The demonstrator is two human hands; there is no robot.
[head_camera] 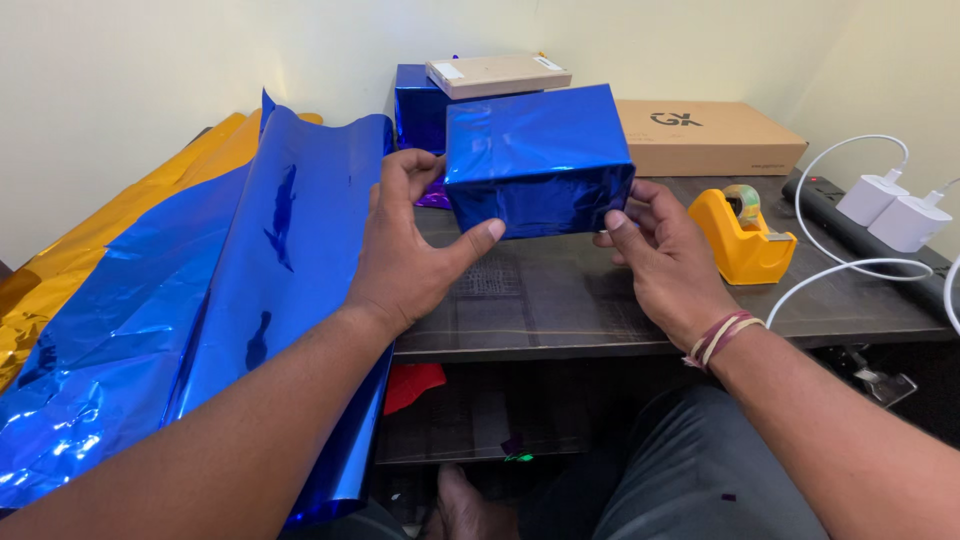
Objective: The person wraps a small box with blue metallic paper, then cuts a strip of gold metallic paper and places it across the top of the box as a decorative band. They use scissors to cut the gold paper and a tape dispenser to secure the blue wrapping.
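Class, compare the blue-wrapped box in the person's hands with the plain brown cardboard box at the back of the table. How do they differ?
The blue-wrapped box is covered in shiny, crinkled blue foil; the brown cardboard box is bare, matte cardboard. The blue-wrapped box is held up between the left hand and right hand; the brown cardboard box rests on the table, untouched. The blue-wrapped box looks chunkier, the brown cardboard box flatter. Both are rectangular and closed.
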